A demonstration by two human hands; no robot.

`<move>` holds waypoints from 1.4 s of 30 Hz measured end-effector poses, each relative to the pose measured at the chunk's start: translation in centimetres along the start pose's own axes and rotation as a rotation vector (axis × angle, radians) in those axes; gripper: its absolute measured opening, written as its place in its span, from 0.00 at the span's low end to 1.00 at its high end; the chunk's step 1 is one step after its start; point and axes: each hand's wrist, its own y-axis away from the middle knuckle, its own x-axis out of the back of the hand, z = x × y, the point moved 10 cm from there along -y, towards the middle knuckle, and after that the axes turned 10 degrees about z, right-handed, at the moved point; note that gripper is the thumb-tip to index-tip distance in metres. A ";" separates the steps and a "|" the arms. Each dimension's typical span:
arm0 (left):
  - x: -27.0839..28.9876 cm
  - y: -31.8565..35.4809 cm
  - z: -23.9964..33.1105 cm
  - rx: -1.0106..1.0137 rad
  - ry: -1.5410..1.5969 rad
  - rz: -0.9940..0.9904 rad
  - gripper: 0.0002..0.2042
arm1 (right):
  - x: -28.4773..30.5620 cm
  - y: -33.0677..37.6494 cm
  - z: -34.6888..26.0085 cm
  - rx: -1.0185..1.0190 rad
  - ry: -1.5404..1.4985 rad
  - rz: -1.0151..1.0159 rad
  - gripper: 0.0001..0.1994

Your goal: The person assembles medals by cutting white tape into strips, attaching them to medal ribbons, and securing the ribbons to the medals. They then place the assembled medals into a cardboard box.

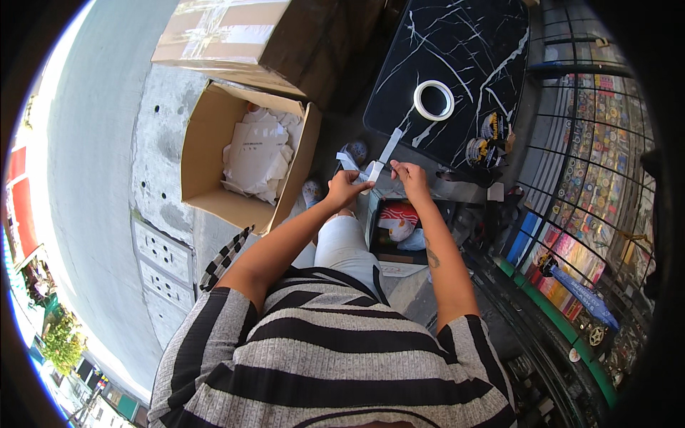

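A narrow white strip (389,146), which looks like tape or paper, stands up in front of me, with folded or looped white pieces at its lower end. My left hand (346,190) pinches that lower end between thumb and fingers. Close to the strip's right edge, my right hand (412,178) has its thumb and fingertips pressed together, seemingly on the strip. Beyond both hands, a white roll of tape (449,114) lies flat on a black marble-patterned table (457,43).
To the left, an open cardboard box (200,157) holds torn white paper or card; a larger taped box (221,32) stands behind it. A dark bin (371,228) with bags inside sits below my hands. Small black-and-gold packages (485,151) lie on the table. Right: a black wire grille (571,107) before goods.
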 end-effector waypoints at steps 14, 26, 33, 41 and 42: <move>-0.9 2.4 -0.9 0.014 0.136 -0.059 0.11 | -1.7 4.0 0.5 -0.189 -0.445 0.061 0.08; -2.9 4.0 0.0 -0.137 0.121 -0.135 0.11 | 2.3 4.0 -2.1 -0.035 -0.461 0.246 0.05; -3.3 3.7 1.4 -0.206 0.023 -0.111 0.23 | 5.5 1.8 -3.5 0.032 -0.565 0.365 0.04; -4.7 4.0 4.3 -0.240 -0.028 -0.139 0.16 | 7.4 -3.3 -1.7 0.087 -0.425 0.447 0.06; -4.8 4.2 4.3 -0.227 0.008 -0.138 0.16 | 7.5 -3.6 -1.7 0.112 -0.342 0.472 0.07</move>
